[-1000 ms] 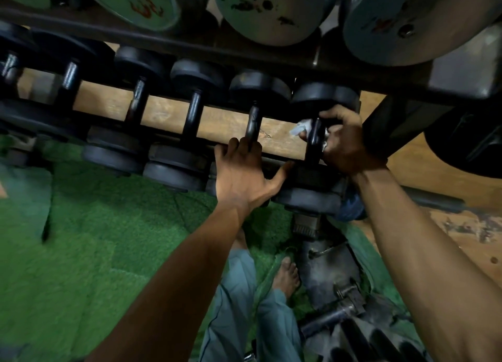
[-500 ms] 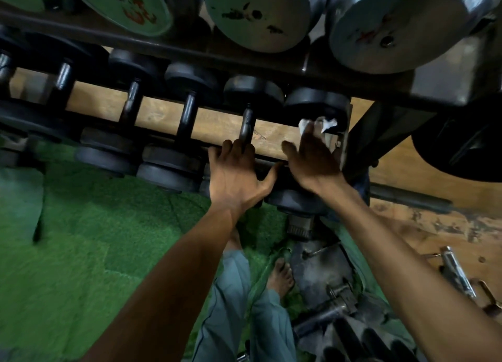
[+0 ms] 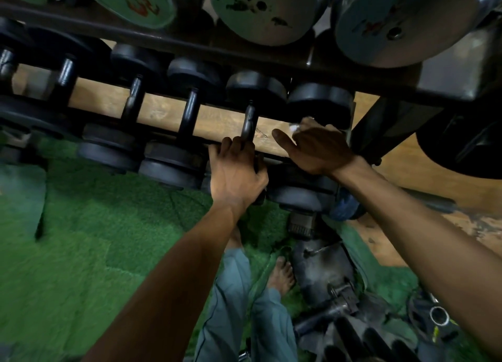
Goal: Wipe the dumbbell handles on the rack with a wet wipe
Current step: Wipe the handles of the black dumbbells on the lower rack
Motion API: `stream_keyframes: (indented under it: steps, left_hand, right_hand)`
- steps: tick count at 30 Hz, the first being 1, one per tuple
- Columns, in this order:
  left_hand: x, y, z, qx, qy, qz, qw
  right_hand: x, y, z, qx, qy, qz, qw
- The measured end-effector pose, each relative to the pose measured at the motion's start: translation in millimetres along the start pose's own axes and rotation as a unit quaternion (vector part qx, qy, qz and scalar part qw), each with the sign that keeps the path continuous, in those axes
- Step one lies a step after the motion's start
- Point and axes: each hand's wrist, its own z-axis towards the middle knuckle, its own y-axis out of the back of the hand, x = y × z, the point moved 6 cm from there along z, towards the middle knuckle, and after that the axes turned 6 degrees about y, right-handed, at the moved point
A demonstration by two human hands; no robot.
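Gripping the rack rail: left hand. Right hand holds one wet wipe at the end dumbbell. Five handles visible, three large plates above.

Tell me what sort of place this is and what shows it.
Most likely a gym's weights area. Black dumbbells sit in a row on a rack, large metal weights are stored on the tier above, and green artificial turf covers the floor.
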Motion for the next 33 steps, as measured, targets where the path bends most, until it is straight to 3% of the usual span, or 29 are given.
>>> stream_keyframes:
  steps: [5, 9, 13, 16, 19, 22, 26, 31, 33]
  left_hand:
    - [0.4, 1.2, -0.1, -0.005, 0.006, -0.001, 1.0]
    - [-0.1, 0.8, -0.7, -0.002, 0.003, -0.003, 1.0]
    - [-0.1, 2.2, -1.2, -0.007, 0.004, -0.007, 1.0]
    - [-0.8, 2.4, -2.3, -0.011, 0.002, -0.007, 1.0]
    - [-0.9, 2.1, -2.5, -0.011, -0.003, -0.007, 1.0]
    - [-0.2, 2.3, -2.6, -0.014, -0.001, -0.011, 1.0]
    - [-0.3, 1.1, -3.0, -0.011, 0.003, -0.013, 1.0]
    - [-0.2, 2.6, -2.9, -0.015, -0.005, -0.018, 1.0]
    - [0.4, 2.8, -3.4, -0.013, -0.001, -0.018, 1.0]
  right_hand:
    - [-4.2, -9.2, -24.0, 0.085, 0.045, 0.084, 0.992]
    - [-7.7, -8.3, -47.7, 0.039, 0.06, 0.188, 0.98]
    - [-7.5, -15.6, -54.8, 0.014, 0.07, 0.176, 0.982]
    - [-1.5, -19.1, -41.5, 0.0, 0.009, 0.179, 0.984]
    - [-1.9, -23.6, -28.1, 0.02, -0.09, 0.257, 0.962]
    - [8.7, -22.7, -22.7, 0.025, -0.129, 0.295, 0.946]
    - [24.8, -12.8, -30.6, -0.071, -0.135, 0.189, 0.97]
    - [12.9, -6.4, -47.3, -0.201, -0.189, 0.169, 0.946]
    - [6.1, -9.9, -52.5, -0.187, -0.203, 0.152, 0.949]
